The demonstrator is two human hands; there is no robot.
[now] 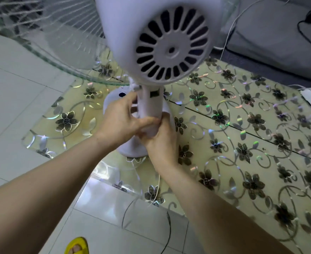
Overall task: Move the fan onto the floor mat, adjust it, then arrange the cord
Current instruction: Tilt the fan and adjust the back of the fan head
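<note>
Both hands, left hand (120,119) and right hand (161,139), clenched around fan (169,43) stem, base standing on flowered floor mat (242,143), white cord (157,189) trailing toward tiles.

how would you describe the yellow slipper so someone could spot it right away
Start at the floral patterned floor mat where the white pedestal fan stands, then drop to the glossy white floor tiles at the picture's bottom edge. Left of the thin dark cord sits the bright yellow open-toed slipper, the only vivid colour there, with toes showing.
</note>
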